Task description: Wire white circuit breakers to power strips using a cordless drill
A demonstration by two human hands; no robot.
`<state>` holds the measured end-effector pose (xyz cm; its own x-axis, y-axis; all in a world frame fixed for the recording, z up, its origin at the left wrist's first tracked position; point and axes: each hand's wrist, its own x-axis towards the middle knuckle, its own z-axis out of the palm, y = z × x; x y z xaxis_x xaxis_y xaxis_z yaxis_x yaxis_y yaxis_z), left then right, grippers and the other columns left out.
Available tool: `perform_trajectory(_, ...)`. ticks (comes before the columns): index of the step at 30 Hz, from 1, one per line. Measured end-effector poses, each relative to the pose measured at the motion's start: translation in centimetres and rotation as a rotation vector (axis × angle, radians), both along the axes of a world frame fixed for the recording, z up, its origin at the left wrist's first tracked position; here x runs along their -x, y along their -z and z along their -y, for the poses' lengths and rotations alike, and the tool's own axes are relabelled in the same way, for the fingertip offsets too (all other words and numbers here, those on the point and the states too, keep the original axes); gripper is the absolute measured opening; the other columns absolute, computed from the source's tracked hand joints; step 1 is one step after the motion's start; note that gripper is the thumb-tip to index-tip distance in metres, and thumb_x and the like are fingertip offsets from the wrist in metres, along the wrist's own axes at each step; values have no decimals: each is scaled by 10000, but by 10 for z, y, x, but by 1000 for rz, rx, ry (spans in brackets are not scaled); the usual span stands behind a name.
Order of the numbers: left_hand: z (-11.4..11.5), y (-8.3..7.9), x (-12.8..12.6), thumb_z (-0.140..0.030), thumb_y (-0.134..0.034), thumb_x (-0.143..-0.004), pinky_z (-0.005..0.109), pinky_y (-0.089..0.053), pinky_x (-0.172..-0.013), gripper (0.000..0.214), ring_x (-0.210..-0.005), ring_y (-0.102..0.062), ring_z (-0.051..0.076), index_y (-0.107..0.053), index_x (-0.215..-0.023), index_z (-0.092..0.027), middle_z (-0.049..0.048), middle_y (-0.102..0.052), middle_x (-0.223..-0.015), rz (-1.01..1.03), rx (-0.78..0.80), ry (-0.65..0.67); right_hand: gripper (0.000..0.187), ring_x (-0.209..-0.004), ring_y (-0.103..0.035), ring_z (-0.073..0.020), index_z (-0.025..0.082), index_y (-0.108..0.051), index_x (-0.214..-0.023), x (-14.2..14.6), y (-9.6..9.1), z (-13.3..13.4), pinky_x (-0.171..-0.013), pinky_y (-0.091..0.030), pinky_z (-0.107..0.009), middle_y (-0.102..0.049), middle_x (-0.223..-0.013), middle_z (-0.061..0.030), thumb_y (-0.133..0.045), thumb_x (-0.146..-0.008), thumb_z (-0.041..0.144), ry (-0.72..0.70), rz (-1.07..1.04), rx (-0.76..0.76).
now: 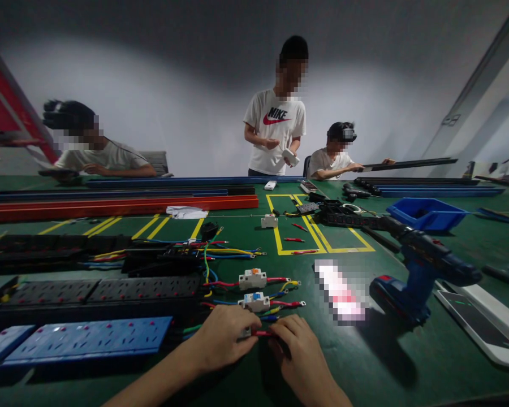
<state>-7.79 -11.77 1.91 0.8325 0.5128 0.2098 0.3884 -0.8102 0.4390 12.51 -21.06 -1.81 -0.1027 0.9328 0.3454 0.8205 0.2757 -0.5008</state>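
We are pinching a short red wire (263,333) between both hands at the near edge of the tabletop (365,367). Our left hand (227,338) is closing thumb and fingers on one end, and our right hand (299,353) is gripping the other, knuckles up. The wire is stretching straight between the two hands, low over the green surface.

Just beyond the hands, a blue-tabbed breaker (254,301) and an orange-tabbed breaker (253,278) are sitting with coloured leads trailing from them. Toward the left edge, a blue socket panel (89,336) and a black socket strip (102,291) are lying side by side. Toward the right edge a blue cordless drill (419,265) is standing upright — past it, a blue bin (424,213). Along the far edge, other people are working.
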Motion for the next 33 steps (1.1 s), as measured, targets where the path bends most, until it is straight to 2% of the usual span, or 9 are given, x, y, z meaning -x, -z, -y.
perform_trajectory(3,0,-1,0,-259,-606,-825,273,-449,-747,172,-848,-644,191,-667,-981,-220,28,-709,-907,-10,-6,-4,230,-911,-541,-190,238,-666,-984,1,4,-3,-761,-438,-321,-629,-991,-30,-517,-872,103,-18,37,-15)
perform_trajectory(15,0,0,2,-251,-583,-842,285,-443,-761,170,-870,-648,197,-654,-996,-245,12,-704,-924,-22,-18,0,209,-886,-546,-174,226,-658,-994,1,4,-5,-721,-424,-297,-637,-965,-26,-495,-909,124,-33,117,-80)
perform_trajectory(22,1,-7,0,-271,-601,-843,279,-421,-730,149,-853,-640,199,-646,-980,-233,13,-700,-910,-43,-15,-13,220,-886,-549,-172,245,-669,-996,-1,8,-9,-722,-431,-293,-629,-970,-32,-491,-917,142,-30,120,-75)
perform_trajectory(27,2,-9,-1,-272,-574,-869,278,-413,-712,146,-834,-635,193,-646,-992,-242,7,-700,-912,-54,-16,-21,248,-895,-557,-184,257,-668,-1039,5,0,-5,-733,-462,-314,-625,-987,-42,-494,-908,138,6,150,-90)
perform_trajectory(30,1,-7,-1,-251,-563,-869,279,-411,-711,150,-829,-634,191,-644,-994,-242,7,-700,-910,-47,-20,-22,309,-965,-557,-207,265,-622,-1162,1,-16,2,-801,-483,-360,-613,-1058,-60,-538,-885,157,51,151,-194)
perform_trajectory(33,0,-6,0,-243,-570,-858,275,-412,-710,154,-817,-631,183,-646,-993,-237,8,-697,-905,-37,-1,-18,322,-1025,-546,-232,271,-602,-1186,-23,-39,13,-858,-476,-402,-583,-1105,-87,-572,-873,207,255,114,-471)
